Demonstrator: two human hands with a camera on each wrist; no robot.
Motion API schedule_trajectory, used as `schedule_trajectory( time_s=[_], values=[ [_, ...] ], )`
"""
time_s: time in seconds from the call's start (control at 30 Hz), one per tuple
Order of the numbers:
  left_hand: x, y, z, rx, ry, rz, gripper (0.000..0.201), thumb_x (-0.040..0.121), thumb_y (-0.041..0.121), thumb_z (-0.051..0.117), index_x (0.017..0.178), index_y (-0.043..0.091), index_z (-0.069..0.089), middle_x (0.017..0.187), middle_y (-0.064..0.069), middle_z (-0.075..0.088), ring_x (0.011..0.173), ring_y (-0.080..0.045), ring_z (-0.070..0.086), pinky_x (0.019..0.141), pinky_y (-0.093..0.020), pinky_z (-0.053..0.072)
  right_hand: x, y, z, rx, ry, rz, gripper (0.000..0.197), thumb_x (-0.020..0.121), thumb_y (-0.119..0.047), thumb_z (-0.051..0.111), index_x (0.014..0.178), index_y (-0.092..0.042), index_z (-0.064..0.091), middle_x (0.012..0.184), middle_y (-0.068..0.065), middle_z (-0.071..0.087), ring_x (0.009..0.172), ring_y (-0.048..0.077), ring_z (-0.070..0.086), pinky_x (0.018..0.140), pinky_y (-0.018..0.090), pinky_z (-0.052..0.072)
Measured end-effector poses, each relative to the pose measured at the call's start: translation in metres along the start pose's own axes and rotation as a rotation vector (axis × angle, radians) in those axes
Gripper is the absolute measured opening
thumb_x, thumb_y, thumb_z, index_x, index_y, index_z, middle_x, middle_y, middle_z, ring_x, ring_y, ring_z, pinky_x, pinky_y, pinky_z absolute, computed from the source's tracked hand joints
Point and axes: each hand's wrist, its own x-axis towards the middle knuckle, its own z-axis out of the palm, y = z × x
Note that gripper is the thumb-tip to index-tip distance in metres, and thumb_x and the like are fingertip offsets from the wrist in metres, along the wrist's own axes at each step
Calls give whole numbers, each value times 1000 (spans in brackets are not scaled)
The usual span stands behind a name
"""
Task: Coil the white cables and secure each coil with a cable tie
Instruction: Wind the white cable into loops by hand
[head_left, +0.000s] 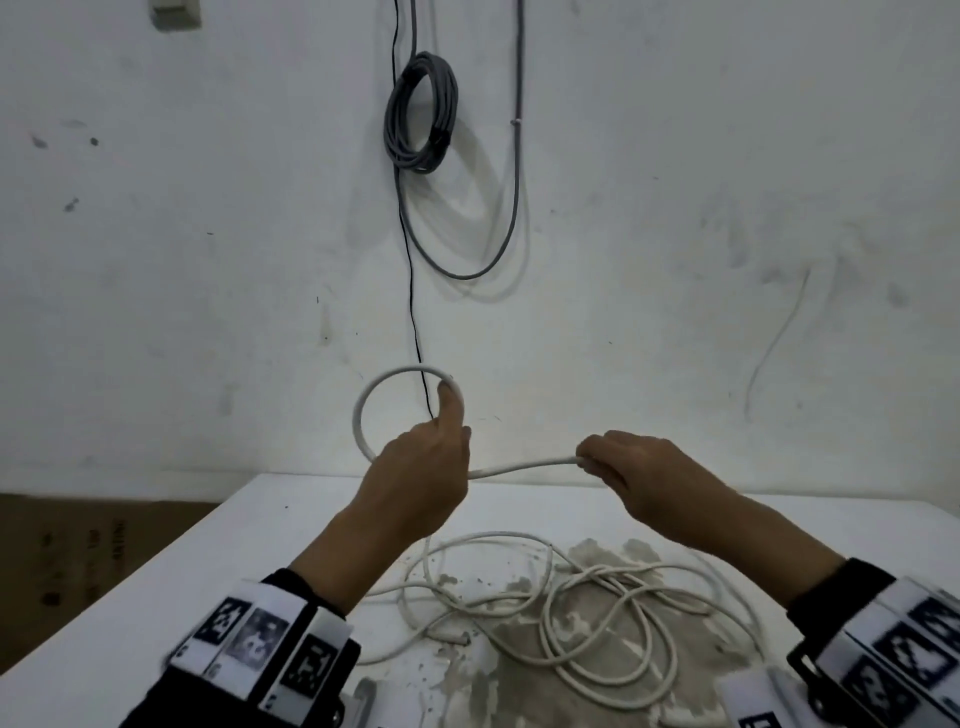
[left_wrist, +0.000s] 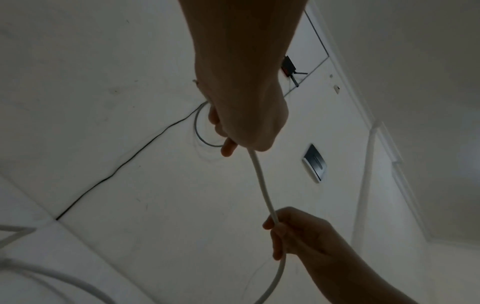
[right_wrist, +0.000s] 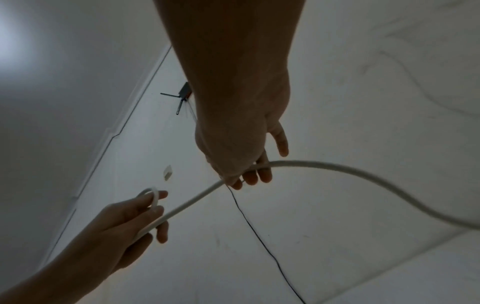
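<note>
I hold a white cable (head_left: 524, 466) up over the white table (head_left: 270, 525). My left hand (head_left: 426, 467) grips a single loop of it (head_left: 363, 410) that stands upright above the fist, thumb raised along the loop. My right hand (head_left: 623, 467) pinches the same cable a short span to the right, and the stretch between the hands runs nearly level. In the left wrist view the cable (left_wrist: 262, 185) runs from my left hand (left_wrist: 233, 133) down to my right hand (left_wrist: 285, 232). The right wrist view shows the cable (right_wrist: 337, 168) passing through my right hand (right_wrist: 249, 172) toward my left hand (right_wrist: 145, 214).
A loose tangle of white cable (head_left: 587, 603) lies on the table below my hands, over a patch of worn paint. A grey cable coil (head_left: 421, 111) hangs on the wall behind, with a thin black wire (head_left: 413, 291) running down it. Brown cardboard (head_left: 78, 551) sits left of the table.
</note>
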Motion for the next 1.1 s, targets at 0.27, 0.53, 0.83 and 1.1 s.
schedule_trajectory(
  time_s=[0.27, 0.53, 0.83, 1.1],
  values=[
    [-8, -1, 7, -304, -136, 66, 33, 98, 36, 26, 106, 11, 46, 77, -7, 69, 68, -20, 59, 71, -44, 47, 18, -15, 5, 111, 305, 1, 18, 86, -16, 53, 96, -12, 68, 71, 7, 50, 63, 23, 48, 61, 31, 33],
    [-1, 5, -2, -1583, -342, -289, 41, 93, 24, 39, 56, 14, 54, 35, 9, 25, 31, -5, 16, 33, -15, 14, 31, -32, -3, 461, 118, 55, 30, 96, -33, 39, 113, -21, 61, 84, -7, 57, 77, 7, 50, 76, 26, 40],
    [3, -7, 21, -2334, -505, -236, 18, 82, 21, 61, 71, 6, 57, 41, 3, 32, 35, -10, 25, 35, -22, 25, 23, -47, -4, 1079, -24, 305, 23, 94, -4, 48, 107, -18, 62, 63, 5, 56, 55, 20, 65, 45, 25, 49],
    [2, 1, 24, -1916, -246, -498, 16, 91, 18, 45, 86, 8, 57, 51, 7, 36, 37, -4, 34, 34, -14, 29, 17, -47, -15, 1252, 22, 427, 19, 92, -17, 55, 109, -18, 63, 96, 1, 74, 59, 24, 70, 40, 22, 46]
  ],
)
